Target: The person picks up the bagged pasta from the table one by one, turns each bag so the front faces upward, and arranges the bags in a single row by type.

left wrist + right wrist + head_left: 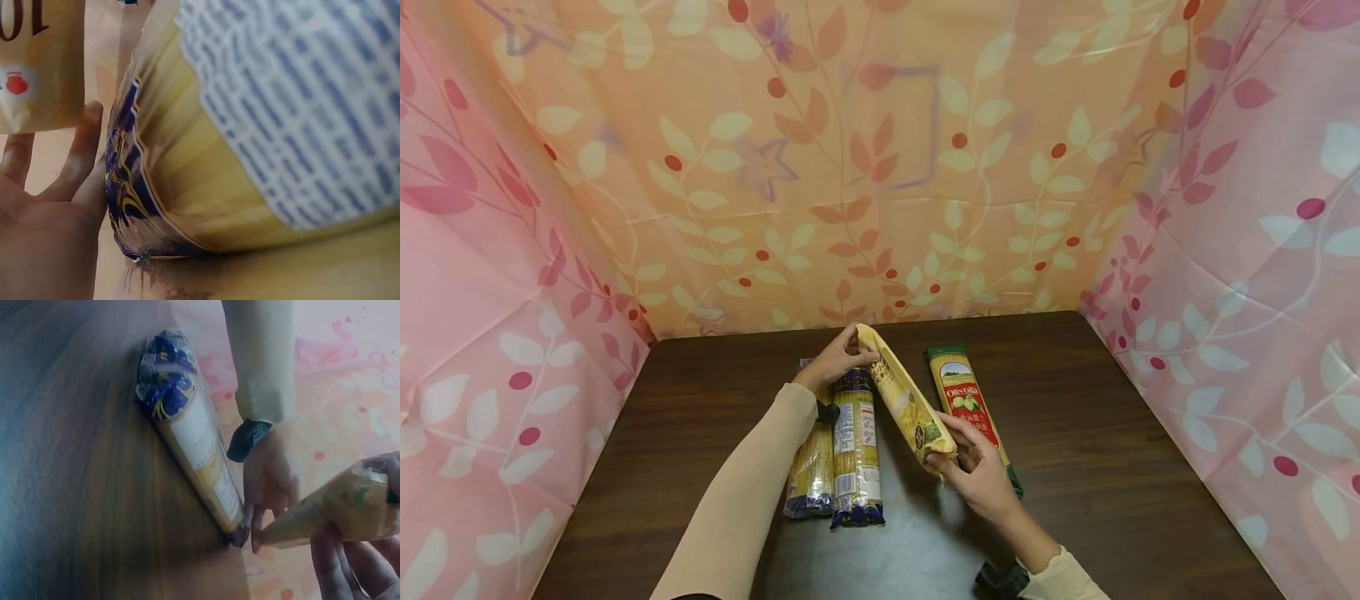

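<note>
A slim yellow noodle pack (904, 396) is tilted above the dark table, held between both hands. At its far end my left hand (838, 360) pinches it between thumb and fingers. The near end is gripped by my right hand (979, 473). In the right wrist view the same noodle pack (331, 509) runs between the two hands. Just below my left wrist lies a clear pasta pack with blue ends (857, 454), filling much of the left wrist view. A similar pasta pack (811, 471) lies beside it, partly hidden by the left sleeve.
To the right, partly behind my right hand, lies an Olivoilà pasta pack (958, 385) with a red label and green ends. Patterned cloth (865, 208) stands behind the dark wooden table (1090, 433) and along its left and right sides.
</note>
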The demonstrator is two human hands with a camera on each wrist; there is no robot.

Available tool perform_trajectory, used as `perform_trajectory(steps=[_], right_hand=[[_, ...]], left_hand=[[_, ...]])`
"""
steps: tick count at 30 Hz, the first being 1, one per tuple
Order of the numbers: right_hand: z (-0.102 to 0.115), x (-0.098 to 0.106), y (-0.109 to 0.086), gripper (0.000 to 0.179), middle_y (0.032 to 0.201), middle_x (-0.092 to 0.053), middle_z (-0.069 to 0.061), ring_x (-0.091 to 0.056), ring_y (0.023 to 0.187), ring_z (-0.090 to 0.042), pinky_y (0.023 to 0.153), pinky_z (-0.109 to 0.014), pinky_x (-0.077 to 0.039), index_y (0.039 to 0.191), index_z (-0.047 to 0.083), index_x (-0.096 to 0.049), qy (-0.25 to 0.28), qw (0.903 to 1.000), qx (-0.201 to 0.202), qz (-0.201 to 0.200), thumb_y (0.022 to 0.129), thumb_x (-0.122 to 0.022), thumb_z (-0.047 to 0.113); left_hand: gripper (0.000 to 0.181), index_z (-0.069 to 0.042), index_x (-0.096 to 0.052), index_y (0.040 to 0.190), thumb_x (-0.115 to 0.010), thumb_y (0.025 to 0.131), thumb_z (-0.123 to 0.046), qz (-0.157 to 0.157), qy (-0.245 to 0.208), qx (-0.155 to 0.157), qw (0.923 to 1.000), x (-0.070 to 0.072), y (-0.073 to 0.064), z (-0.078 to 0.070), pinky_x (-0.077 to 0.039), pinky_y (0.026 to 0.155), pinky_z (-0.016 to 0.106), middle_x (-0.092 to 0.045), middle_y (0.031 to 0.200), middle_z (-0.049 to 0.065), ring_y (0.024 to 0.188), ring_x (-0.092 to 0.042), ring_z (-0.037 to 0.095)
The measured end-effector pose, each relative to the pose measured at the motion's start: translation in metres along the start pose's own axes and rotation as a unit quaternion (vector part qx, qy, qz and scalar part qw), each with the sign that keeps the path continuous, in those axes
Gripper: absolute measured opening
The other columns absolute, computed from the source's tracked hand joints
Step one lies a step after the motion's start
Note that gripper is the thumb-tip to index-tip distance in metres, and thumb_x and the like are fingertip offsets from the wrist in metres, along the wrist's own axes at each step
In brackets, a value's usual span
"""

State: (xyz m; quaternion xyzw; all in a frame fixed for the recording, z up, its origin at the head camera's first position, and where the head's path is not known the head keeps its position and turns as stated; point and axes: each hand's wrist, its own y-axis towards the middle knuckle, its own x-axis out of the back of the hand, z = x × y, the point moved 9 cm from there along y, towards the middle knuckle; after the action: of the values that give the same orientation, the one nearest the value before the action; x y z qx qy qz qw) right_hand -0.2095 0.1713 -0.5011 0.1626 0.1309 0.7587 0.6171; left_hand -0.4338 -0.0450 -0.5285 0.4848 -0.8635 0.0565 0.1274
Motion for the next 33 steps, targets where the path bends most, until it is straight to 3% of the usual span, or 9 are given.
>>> perform_trajectory(steps=[4,10,16,21,24,30,33], right_hand=[[0.003,-0.003,0.001,0.077,0.145,-0.062,-0.025,-0.068,0.126,-0.017,0.09,-0.031,-0.062,0.165,0.001,-0.037,0.004,0.9995,0.017,0.028,0.097,-0.072,-0.012],[0.001,-0.009,0.001,0.077,0.169,-0.037,-0.024,-0.056,0.142,-0.015,0.092,-0.03,-0.062,0.166,0.003,-0.037,0.041,0.9975,0.015,0.055,0.098,-0.069,-0.014],[0.0,-0.009,0.002,0.079,0.157,-0.048,-0.03,-0.063,0.134,-0.018,0.093,-0.03,-0.061,0.166,0.002,-0.037,0.042,0.9975,0.013,0.055,0.097,-0.071,-0.013],[-0.002,-0.009,0.001,0.074,0.155,-0.05,-0.029,-0.067,0.123,-0.015,0.088,-0.032,-0.063,0.164,0.003,-0.041,0.035,0.9978,0.006,0.057,0.098,-0.071,-0.012],[-0.001,-0.009,0.001,0.067,0.162,-0.044,-0.027,-0.067,0.122,-0.013,0.084,-0.033,-0.064,0.159,0.001,-0.047,0.03,0.998,0.005,0.056,0.098,-0.071,-0.011],[-0.001,-0.007,0.001,0.062,0.156,-0.05,-0.027,-0.068,0.116,-0.014,0.081,-0.033,-0.065,0.155,0.001,-0.05,0.031,0.9989,-0.002,0.035,0.098,-0.072,-0.01],[-0.003,-0.005,0.001,0.06,0.153,-0.051,-0.029,-0.068,0.114,-0.014,0.085,-0.031,-0.064,0.152,-0.003,-0.05,0.057,0.9982,-0.003,0.019,0.097,-0.071,-0.012]], left_hand=[[0.074,-0.031,-0.034,0.168,-0.074,0.105,-0.032,-0.012,0.015,0.013,0.9997,0.002,-0.002,0.001,-0.05,0.107,0.059,-0.049,0.152,0.017,0.129,-0.058,0.035],[0.064,-0.017,-0.043,0.159,-0.072,0.105,-0.036,-0.004,0.023,0.021,0.9995,0.0,-0.001,0.001,-0.049,0.109,0.062,-0.056,0.146,0.024,0.135,-0.057,0.042],[0.071,-0.018,-0.042,0.162,-0.074,0.103,-0.042,-0.009,0.048,0.035,0.9982,0.002,-0.002,0.003,-0.047,0.111,0.061,-0.052,0.152,0.02,0.137,-0.054,0.04],[0.063,-0.017,-0.048,0.156,-0.074,0.104,-0.04,-0.007,0.046,0.033,0.9984,0.001,-0.002,0.004,-0.051,0.105,0.056,-0.06,0.138,0.019,0.124,-0.061,0.035],[0.063,-0.015,-0.048,0.156,-0.075,0.104,-0.038,-0.009,0.036,0.035,0.9987,0.0,-0.003,0.004,-0.053,0.104,0.054,-0.062,0.137,0.018,0.121,-0.063,0.034],[0.067,-0.017,-0.052,0.153,-0.078,0.099,-0.049,-0.031,0.006,0.064,0.9974,0.005,-0.004,0.012,-0.05,0.109,0.054,-0.062,0.143,0.013,0.129,-0.062,0.032],[0.055,-0.012,-0.054,0.152,-0.069,0.107,-0.04,-0.028,-0.01,0.055,0.9981,0.006,-0.005,0.014,-0.045,0.114,0.058,-0.056,0.148,0.016,0.132,-0.058,0.035]])
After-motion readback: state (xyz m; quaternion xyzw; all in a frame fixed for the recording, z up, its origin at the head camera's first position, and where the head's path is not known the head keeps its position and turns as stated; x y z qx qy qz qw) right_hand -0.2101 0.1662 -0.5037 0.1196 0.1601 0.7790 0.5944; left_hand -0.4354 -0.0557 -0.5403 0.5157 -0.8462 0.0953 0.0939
